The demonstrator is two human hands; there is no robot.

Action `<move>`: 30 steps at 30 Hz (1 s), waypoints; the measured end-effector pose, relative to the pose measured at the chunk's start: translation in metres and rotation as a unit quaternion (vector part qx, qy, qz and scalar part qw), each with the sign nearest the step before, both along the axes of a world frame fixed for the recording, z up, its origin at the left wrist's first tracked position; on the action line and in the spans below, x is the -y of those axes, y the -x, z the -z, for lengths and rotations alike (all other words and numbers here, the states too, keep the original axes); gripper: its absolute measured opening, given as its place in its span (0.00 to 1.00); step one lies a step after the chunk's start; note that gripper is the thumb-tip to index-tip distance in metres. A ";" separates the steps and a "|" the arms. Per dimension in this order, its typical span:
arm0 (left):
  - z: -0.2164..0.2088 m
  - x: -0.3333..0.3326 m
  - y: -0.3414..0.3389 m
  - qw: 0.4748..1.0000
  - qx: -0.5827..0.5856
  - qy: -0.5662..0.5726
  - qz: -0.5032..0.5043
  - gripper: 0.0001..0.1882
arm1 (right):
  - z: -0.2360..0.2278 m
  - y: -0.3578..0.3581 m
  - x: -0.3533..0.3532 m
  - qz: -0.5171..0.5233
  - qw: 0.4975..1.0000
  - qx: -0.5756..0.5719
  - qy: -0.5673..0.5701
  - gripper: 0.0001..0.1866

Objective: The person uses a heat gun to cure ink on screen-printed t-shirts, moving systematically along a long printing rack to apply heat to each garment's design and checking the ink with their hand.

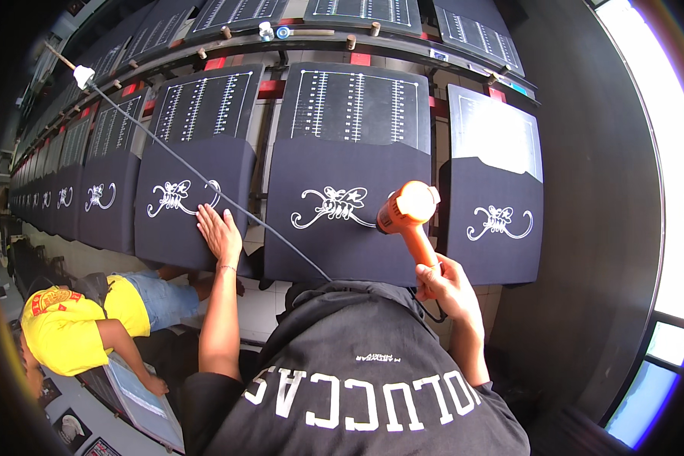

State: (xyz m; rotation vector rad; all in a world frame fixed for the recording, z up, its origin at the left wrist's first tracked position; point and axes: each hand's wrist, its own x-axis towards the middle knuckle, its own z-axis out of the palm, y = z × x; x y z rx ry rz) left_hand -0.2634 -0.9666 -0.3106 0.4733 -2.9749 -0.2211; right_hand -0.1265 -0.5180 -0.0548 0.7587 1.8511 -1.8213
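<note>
My right hand (450,290) is wrapped round the handle of an orange heat gun (416,232), held above the dark fabric panel (323,254) in front of me. A white line print of a winged, curled figure (340,204) shows on that panel, its right end hidden behind the heat gun. My left hand (220,235) lies with fingers stretched out on the fabric panel to the left (167,239), at the lower right end of its white print (173,196). Another panel (494,262) with the same print lies to the right.
Black boards (357,99) with white ruled scales hold the panels, in a long row going left. A grey cord (156,137) crosses the left panel diagonally toward my body. A rail (319,42) with pegs runs behind. Lower left, a person in a yellow shirt (64,330) bends over a framed screen (140,399).
</note>
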 end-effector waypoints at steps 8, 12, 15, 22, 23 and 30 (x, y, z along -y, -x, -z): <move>0.001 -0.002 -0.001 1.000 -0.016 -0.006 -0.009 0.35 | 0.005 0.010 0.014 -0.060 0.998 0.000 -0.001 0.20; 0.003 -0.005 0.000 0.999 -0.013 0.003 -0.032 0.36 | 0.001 0.020 0.020 -0.081 0.997 0.002 0.010 0.20; -0.004 -0.018 -0.003 1.000 -0.016 0.007 -0.004 0.35 | 0.005 0.027 0.026 -0.093 0.996 -0.008 0.016 0.20; -0.019 -0.025 0.002 0.999 -0.011 -0.023 0.020 0.34 | 0.010 0.048 0.040 -0.115 0.993 -0.034 0.021 0.20; -0.019 -0.025 0.005 1.000 -0.010 -0.017 0.021 0.35 | 0.012 0.049 0.042 -0.114 0.992 -0.038 0.023 0.20; -0.020 -0.035 0.028 0.999 -0.009 0.012 0.037 0.35 | 0.015 0.055 0.034 -0.080 0.996 -0.044 0.003 0.22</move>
